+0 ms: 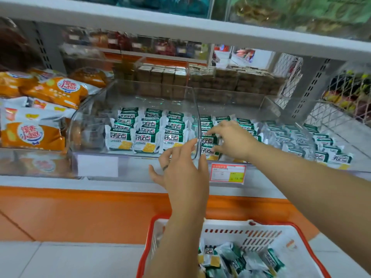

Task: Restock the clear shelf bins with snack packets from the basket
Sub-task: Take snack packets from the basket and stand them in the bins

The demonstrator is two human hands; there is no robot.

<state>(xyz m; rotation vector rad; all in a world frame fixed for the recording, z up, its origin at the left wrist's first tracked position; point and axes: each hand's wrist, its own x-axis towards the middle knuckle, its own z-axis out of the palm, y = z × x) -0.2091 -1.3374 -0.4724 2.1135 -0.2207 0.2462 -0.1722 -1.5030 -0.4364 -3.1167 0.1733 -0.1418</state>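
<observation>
Two clear shelf bins sit side by side, the left bin and the right bin, both lined with rows of green-and-white snack packets. My right hand reaches into the right bin and pinches a green-and-white packet at the front of a row. My left hand hovers in front of the curved divider wall between the bins, fingers spread and holding nothing. Below, a white basket with a red rim holds several loose packets.
Orange snack bags fill the bin on the far left. Brown boxed goods stand behind the clear bins. A red-and-yellow price tag hangs on the shelf edge, above an orange base panel. A white shelf board overhangs the bins.
</observation>
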